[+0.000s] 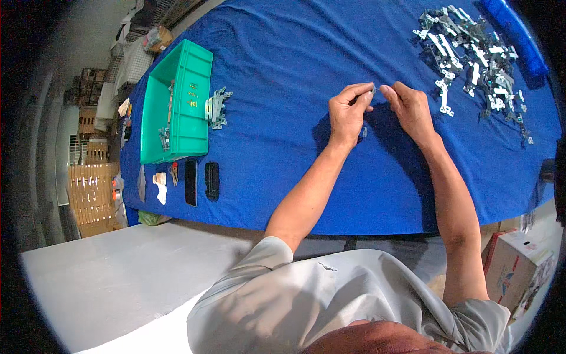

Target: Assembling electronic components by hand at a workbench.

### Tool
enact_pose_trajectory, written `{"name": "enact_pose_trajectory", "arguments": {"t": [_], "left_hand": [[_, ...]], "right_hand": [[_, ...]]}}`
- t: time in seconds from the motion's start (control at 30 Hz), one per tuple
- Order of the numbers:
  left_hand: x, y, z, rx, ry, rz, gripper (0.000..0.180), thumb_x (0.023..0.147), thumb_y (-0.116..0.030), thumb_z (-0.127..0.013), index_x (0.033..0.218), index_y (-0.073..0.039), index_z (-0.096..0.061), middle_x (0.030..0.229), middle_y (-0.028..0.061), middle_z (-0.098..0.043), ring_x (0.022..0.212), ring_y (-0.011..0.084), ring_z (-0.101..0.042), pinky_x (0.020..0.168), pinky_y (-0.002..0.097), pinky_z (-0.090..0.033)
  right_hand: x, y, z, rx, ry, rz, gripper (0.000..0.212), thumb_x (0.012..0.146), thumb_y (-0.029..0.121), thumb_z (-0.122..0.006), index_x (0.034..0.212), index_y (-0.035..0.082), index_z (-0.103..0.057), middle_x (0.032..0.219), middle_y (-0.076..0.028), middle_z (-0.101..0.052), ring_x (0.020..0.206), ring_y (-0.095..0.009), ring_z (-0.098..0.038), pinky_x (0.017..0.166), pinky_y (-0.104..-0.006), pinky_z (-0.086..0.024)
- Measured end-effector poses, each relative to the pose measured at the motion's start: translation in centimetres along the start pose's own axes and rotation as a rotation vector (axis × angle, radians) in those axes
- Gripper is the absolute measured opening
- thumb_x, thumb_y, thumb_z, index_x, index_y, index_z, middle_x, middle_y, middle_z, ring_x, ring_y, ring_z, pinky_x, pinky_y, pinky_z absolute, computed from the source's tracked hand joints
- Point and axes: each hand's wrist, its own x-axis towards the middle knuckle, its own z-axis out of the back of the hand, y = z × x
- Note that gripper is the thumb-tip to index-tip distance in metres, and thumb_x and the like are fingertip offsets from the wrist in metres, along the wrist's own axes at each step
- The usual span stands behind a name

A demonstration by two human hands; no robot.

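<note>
Both my hands are raised over the blue cloth, fingertips close together. My left hand pinches a small grey part between thumb and forefinger; its exact kind is too small to make out. Just to its right, my right hand has thumb and curled fingers pressed together at the part's other side, and whatever they hold is hidden. Another small dark grey piece shows beside my left wrist. Off to the right lies a loose heap of white and dark bracket-like parts.
A green plastic crate lies at the left, with small parts inside. Several similar bracket-like parts are stacked against it. Near it are a black phone and a black case. A blue roll or tray edge borders the heap.
</note>
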Motion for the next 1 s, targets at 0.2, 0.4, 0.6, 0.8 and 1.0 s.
{"name": "enact_pose_trajectory", "arguments": {"t": [0.2, 0.4, 0.6, 0.8, 1.0], "left_hand": [[0.1, 0.2, 0.1, -0.014, 0.013, 0.011, 0.018, 0.087, 0.0, -0.066, 0.104, 0.001, -0.072, 0.098, 0.0087, -0.07, 0.074, 0.0109, -0.063, 0.064, 0.024, -0.053], [0.0, 0.2, 0.1, 0.003, 0.007, 0.014, 0.018, 0.087, -0.001, -0.066, 0.105, 0.001, -0.072, 0.097, 0.0081, -0.07, 0.073, 0.0106, -0.063, 0.064, 0.0236, -0.053], [0.2, 0.3, -0.2, -0.033, 0.006, 0.03, 0.019, 0.088, -0.001, -0.065, 0.106, 0.002, -0.071, 0.096, 0.0084, -0.07, 0.073, 0.0109, -0.063, 0.064, 0.0239, -0.053], [0.2, 1.0, 0.2, -0.023, 0.034, -0.013, 0.019, 0.089, -0.002, -0.064, 0.107, 0.003, -0.07, 0.094, 0.0082, -0.07, 0.07, 0.0108, -0.062, 0.064, 0.0241, -0.052], [0.2, 0.5, 0.1, 0.012, 0.008, 0.0, 0.018, 0.089, -0.002, -0.064, 0.106, 0.003, -0.07, 0.093, 0.0082, -0.07, 0.071, 0.0102, -0.062, 0.064, 0.0239, -0.053]], "right_hand": [[-0.4, 0.2, -0.1, 0.124, -0.066, 0.07, 0.022, 0.091, 0.021, -0.066, 0.091, -0.001, -0.063, 0.073, -0.015, -0.065, 0.059, -0.022, -0.061, 0.055, -0.0343, -0.046], [-0.3, 0.1, 0.1, -0.022, 0.036, -0.046, 0.02, 0.09, 0.019, -0.067, 0.092, -0.001, -0.062, 0.072, -0.016, -0.064, 0.059, -0.021, -0.061, 0.056, -0.0343, -0.047], [-0.3, 0.0, -0.3, 0.105, -0.094, 0.055, 0.021, 0.091, 0.019, -0.066, 0.088, -0.001, -0.063, 0.066, -0.016, -0.061, 0.053, -0.023, -0.058, 0.052, -0.0361, -0.045], [-0.4, -0.2, -0.5, 0.141, -0.13, 0.1, 0.021, 0.09, 0.019, -0.067, 0.088, -0.001, -0.062, 0.068, -0.019, -0.062, 0.058, -0.025, -0.062, 0.055, -0.0361, -0.047], [-0.1, -0.9, -0.3, -0.081, 0.002, -0.039, 0.024, 0.092, 0.022, -0.066, 0.088, -0.001, -0.062, 0.069, -0.02, -0.063, 0.057, -0.029, -0.061, 0.053, -0.0373, -0.046]]}}
